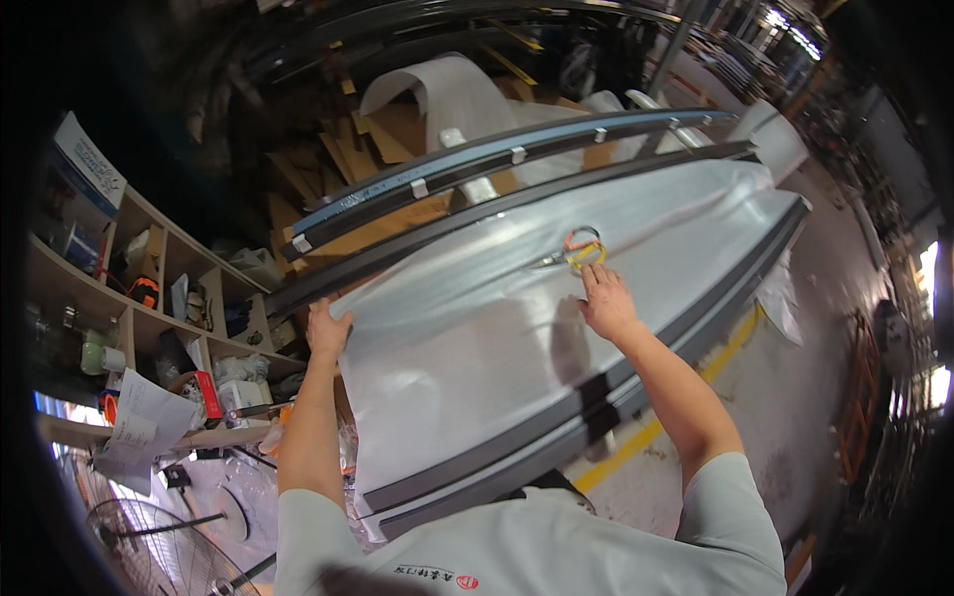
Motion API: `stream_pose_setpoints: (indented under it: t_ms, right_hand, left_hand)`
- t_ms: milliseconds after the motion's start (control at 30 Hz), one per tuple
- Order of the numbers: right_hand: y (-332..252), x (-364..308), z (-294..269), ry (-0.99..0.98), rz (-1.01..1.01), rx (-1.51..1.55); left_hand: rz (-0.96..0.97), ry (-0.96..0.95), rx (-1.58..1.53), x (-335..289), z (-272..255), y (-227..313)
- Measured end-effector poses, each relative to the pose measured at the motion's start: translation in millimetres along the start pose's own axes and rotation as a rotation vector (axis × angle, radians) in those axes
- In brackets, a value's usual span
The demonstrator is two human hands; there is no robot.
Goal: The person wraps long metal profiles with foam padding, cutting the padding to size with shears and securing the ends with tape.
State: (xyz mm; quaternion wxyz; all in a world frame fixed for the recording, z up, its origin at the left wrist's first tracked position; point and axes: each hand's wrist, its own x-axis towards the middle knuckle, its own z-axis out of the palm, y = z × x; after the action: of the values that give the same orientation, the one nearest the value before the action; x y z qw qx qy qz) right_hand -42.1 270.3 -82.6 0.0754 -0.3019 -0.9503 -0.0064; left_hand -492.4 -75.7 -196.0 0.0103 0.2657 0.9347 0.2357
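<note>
A translucent white packing sheet (pixel 437 387) lies over long dark metal profiles on the bench. At its left edge is my left hand (pixel 326 333), fingers curled over the border and thumb toward the sheet, closed on it. My right hand (pixel 608 306) lies with outstretched fingers on the sheet, beside the scissors. Those scissors (pixel 586 254) have yellow, orange and black handles, and their blades point left. The fingertips reach the yellow handle loop without wrapping round it.
Beyond the sheet runs a blue-topped profile (pixel 397 189) with small white clips, with cardboard pieces (pixel 373 139) behind it. Wooden shelving (pixel 149 318) with tools and boxes stands at left, and a fan (pixel 164 546) below it. A yellow floor line (pixel 636 442) passes at right.
</note>
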Motion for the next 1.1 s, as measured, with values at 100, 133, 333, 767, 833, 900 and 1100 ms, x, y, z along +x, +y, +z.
stream_pose_setpoints:
  t_ms: [100, 133, 333, 767, 833, 900, 1100]
  right_hand:
    - [46.1, 52.1, 38.2, 0.064, -0.078, -0.064]
    - [58.3, 66.4, 47.6, 0.068, -0.107, -0.060]
    - [84.9, 102.8, 64.5, -0.166, -0.220, -0.113]
    - [122.2, 120.4, -11.1, -0.250, -0.435, 0.134]
    - [121.2, 134.1, -29.6, -0.233, -0.451, 0.232]
    - [110.9, 157.5, -40.4, -0.171, -0.483, 0.333]
    - [42.0, 273.6, -24.1, 0.018, -0.502, 0.374]
  left_hand:
    - [-0.043, -0.168, -0.002, 6.1, -8.4, 20.8]
    - [-0.079, -0.222, 0.032, 7.1, -10.7, 23.6]
    - [-0.305, -0.385, 0.101, 11.9, -20.9, 39.4]
    - [-0.276, -0.302, 0.114, 33.4, -15.7, 48.5]
    - [-0.135, -0.209, 0.086, 31.7, -20.6, 36.1]
    - [0.167, 0.052, 0.045, 20.6, -16.0, 0.6]
    - [0.190, 0.023, -0.249, -20.5, -88.6, 31.4]
